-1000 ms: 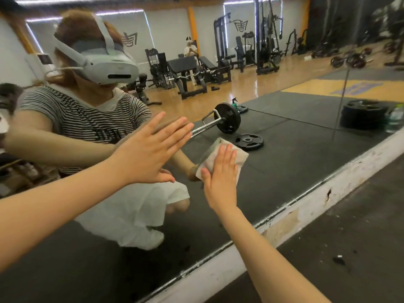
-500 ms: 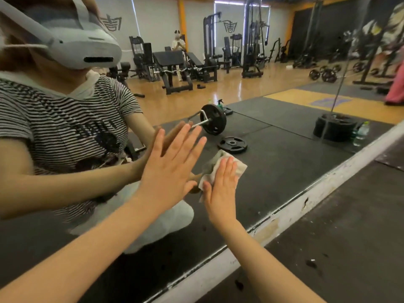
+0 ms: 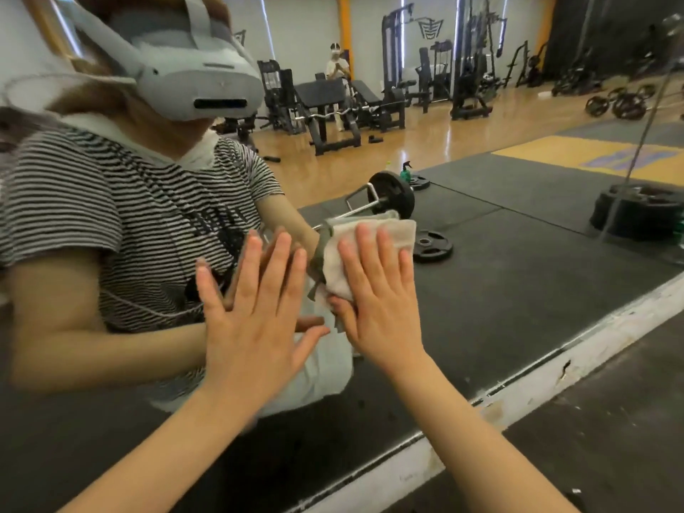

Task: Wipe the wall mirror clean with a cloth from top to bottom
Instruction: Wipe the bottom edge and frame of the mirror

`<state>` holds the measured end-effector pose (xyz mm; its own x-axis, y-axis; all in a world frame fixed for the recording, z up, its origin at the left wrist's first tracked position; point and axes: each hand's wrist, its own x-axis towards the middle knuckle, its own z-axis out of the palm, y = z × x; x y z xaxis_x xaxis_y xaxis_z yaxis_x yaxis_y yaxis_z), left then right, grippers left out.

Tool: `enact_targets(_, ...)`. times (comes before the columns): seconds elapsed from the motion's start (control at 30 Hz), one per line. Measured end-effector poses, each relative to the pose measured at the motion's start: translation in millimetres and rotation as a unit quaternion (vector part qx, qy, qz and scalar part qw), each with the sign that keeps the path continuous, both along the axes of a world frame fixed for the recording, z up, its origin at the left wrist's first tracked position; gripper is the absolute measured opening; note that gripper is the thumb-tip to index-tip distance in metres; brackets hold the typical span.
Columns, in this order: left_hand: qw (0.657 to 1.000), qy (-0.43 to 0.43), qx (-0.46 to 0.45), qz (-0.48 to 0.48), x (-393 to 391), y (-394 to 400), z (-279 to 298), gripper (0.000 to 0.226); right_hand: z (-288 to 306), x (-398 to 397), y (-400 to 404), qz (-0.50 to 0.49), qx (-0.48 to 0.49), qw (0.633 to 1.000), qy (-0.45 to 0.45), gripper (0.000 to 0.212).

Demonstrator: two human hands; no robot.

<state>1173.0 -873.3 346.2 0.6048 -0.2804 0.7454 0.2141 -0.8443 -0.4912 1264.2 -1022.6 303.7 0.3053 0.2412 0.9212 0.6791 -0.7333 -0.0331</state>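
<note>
Right hand [image 3: 381,309] flat, fingers straight, pressing white cloth [image 3: 355,249] against wall mirror [image 3: 518,275] for wiping contact; left hand [image 3: 255,320] splayed on glass, bracing.

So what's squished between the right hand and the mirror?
A folded white cloth lies between the right hand and the mirror, pressed flat by straight fingers. The head view shows it.

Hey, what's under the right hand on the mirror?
A pale cloth lies under the right hand, pressed flat against the mirror. The glass behind the cloth is covered, so its cleanliness can't be seen.
</note>
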Motion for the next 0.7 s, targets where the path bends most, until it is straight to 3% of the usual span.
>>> enact_targets(0.17, 0.998, -0.019, -0.06, 0.001, 8.3, -19.1, -14.4, 0.095, -47.1, 13.7, 2.2, 0.002, 0.07, 0.997, -0.028, 0.06)
enact_targets(0.33, 0.999, 0.045, 0.017, -0.016, 29.7, -50.2, -49.1, 0.093, -99.8, 26.7, -9.5, -0.01, 0.096, 0.995, -0.024, 0.06)
enact_targets(0.7, 0.999, 0.031, 0.024, 0.011, 34.5, -61.4, -55.6, 0.1, -228.9, 38.9, -46.5, -0.028, 0.132, 0.989, 0.059, 0.058)
